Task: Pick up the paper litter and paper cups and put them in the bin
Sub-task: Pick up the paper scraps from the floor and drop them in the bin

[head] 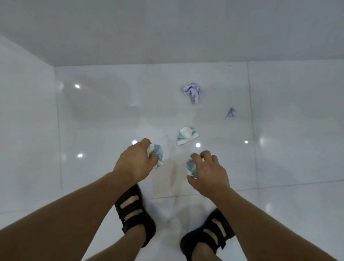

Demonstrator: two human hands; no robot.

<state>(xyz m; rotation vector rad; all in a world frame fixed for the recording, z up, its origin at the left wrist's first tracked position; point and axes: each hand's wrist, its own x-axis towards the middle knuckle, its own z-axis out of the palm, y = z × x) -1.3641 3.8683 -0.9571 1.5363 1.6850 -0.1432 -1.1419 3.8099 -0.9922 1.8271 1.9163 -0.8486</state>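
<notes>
Both hands reach down over a glossy white tiled floor (100, 121). The left hand (135, 161) has its fingers curled round a crushed blue-and-white paper cup (158, 155), which sticks out past the fingertips. The right hand (209, 174) grips a second crushed cup (191, 168) between thumb and curled fingers; I cannot tell whether this one rests on the floor or is lifted. A third crushed cup (187, 138) lies on the floor just beyond and between the hands. Further off, near the wall (163, 29), lies a crumpled wad of lilac paper (193, 91), and to its right, apart from it, a small lilac scrap (230, 113). Below the arms stand two feet in black strapped sandals (134, 213).
</notes>
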